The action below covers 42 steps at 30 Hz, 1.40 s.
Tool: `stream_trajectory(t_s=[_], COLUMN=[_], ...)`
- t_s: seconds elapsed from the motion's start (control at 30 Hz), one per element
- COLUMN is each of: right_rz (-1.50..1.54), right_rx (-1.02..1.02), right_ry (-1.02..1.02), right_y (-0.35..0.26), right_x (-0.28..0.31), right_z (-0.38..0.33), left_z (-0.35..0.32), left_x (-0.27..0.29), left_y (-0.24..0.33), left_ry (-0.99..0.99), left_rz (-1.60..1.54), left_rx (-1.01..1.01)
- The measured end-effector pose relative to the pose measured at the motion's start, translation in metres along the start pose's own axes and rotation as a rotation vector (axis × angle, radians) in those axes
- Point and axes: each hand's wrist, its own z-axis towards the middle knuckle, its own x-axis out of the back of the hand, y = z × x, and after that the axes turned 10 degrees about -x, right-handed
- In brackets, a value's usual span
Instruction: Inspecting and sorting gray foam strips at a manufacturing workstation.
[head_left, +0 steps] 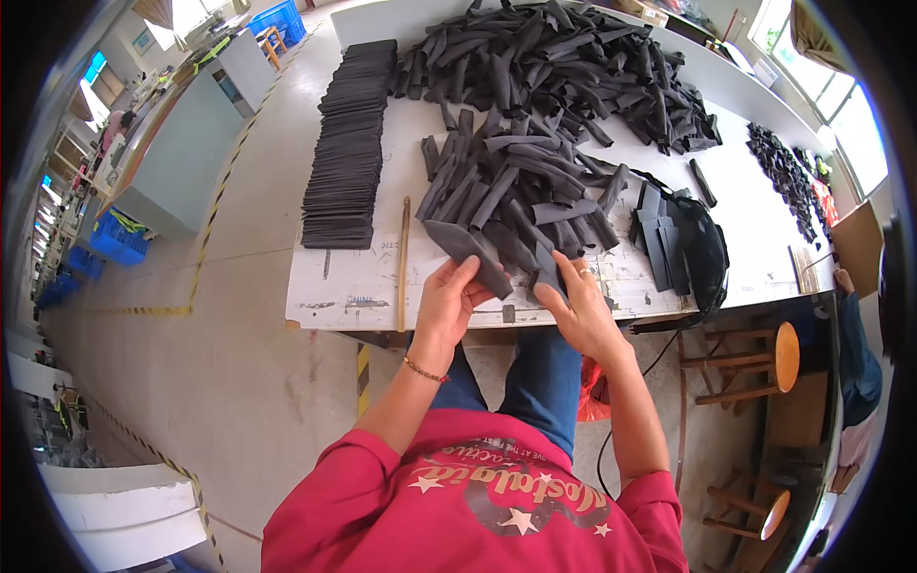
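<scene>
you stand at a white desk, scuffed and marked along its near edge, in a workshop with a pale concrete floor striped by yellow-black tape. your left hand pinches one dark grey folded strip at the desk's near edge; your right hand presses fingers onto another dark strip just beside it. behind them lies a loose heap of strips, too many to count, and a larger heap further back. on your left, one neat long stack of flat pieces runs away from you, with one wooden stick beside it. bare desk shows at the near left corner. two round wooden stools stand on your right.
</scene>
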Motion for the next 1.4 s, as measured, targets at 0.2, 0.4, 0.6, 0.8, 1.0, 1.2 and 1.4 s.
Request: stream_trajectory(t_s=[0.2,0.4,0.6,0.8,1.0,1.2,1.4], right_rz=[0.126,0.176,-0.026,-0.161,-0.258,-0.301,-0.033], right_rx=[0.037,0.090,0.325,0.394,0.456,0.464,0.371], right_ry=[-0.060,0.111,0.361,0.478,0.553,0.606,0.472], right_y=[0.014,0.009,0.000,0.001,0.004,-0.005,-0.012], right_x=[-0.002,-0.008,-0.015,-0.013,-0.013,-0.023,-0.041], right_z=[-0.018,-0.024,-0.021,-0.020,-0.019,-0.021,-0.027], left_z=[0.010,0.011,0.004,-0.001,-0.008,-0.025,-0.020], left_x=[0.016,0.013,-0.003,-0.006,-0.016,-0.047,-0.051], left_y=[-0.001,-0.007,-0.003,-0.004,-0.004,-0.006,-0.008], left_ry=[0.145,0.148,0.099,0.046,0.030,0.073,-0.133], left_rz=[-0.048,-0.059,-0.054,-0.091,-0.084,0.007,-0.065], left_rx=[-0.015,0.018,0.038,0.089,0.068,-0.100,-0.161])
